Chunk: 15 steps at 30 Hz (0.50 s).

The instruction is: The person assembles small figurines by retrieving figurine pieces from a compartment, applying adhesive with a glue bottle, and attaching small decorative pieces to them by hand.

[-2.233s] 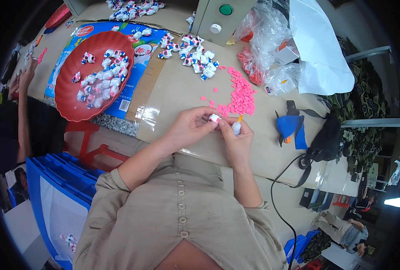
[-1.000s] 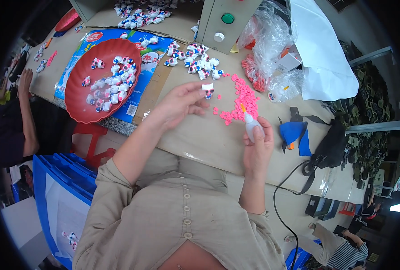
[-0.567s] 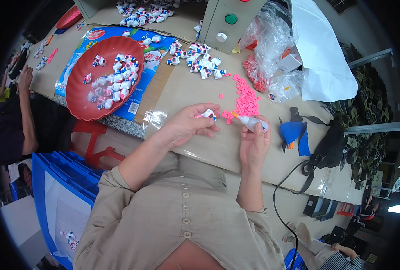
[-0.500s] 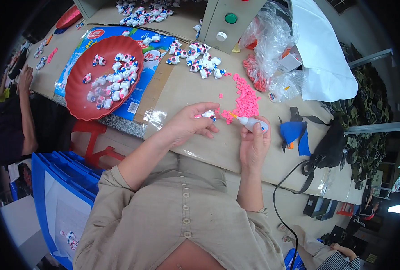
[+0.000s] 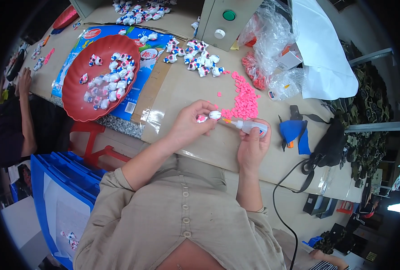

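Figurine [image 5: 215,115] in left hand [image 5: 188,125], bottle [image 5: 250,127] in right [image 5: 251,152]

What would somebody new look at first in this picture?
Probably the heap of bright pink pieces on the table, just right of the middle. Next, the big red scalloped dish to the left, holding lots of small white, blue and pink figures. Near the middle, the left hand holds a small, mostly white figure, and the right hand holds a whitish bottle, its orange tip pointing toward that figure.
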Motion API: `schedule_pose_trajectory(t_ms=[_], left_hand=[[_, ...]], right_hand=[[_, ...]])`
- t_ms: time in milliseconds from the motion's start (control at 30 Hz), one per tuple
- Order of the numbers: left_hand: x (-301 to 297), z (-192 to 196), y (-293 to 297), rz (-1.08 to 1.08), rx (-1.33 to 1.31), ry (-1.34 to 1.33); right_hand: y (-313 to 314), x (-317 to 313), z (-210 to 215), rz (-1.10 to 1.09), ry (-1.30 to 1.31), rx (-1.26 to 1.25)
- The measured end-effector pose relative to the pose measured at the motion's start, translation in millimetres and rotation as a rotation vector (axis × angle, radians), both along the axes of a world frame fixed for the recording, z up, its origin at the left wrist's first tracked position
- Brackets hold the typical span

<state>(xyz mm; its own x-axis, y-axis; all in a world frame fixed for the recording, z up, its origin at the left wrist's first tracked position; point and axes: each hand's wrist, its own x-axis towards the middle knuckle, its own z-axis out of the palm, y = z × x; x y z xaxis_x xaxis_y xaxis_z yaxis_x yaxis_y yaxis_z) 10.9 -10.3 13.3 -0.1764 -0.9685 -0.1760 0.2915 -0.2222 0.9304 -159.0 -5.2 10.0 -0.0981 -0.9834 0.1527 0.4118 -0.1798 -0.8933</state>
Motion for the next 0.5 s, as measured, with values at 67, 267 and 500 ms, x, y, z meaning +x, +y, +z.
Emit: schedule_pose_trajectory(t_ms=[67,267,500], left_hand=[[-0.8,-2.7,-0.3,0.005,-0.009,-0.015],[1.9,-1.4,0.0,-0.006,-0.021,-0.067],[2.0,-4.4,0.7,-0.01,-0.033,-0.072]], right_hand=[[1.1,0.9,-2.7,-0.041,0.117,-0.036],[1.9,0.6,-2.8,-0.056,0.244,-0.152],[2.5,1.3,-4.5,-0.038,0.287,-0.146]])
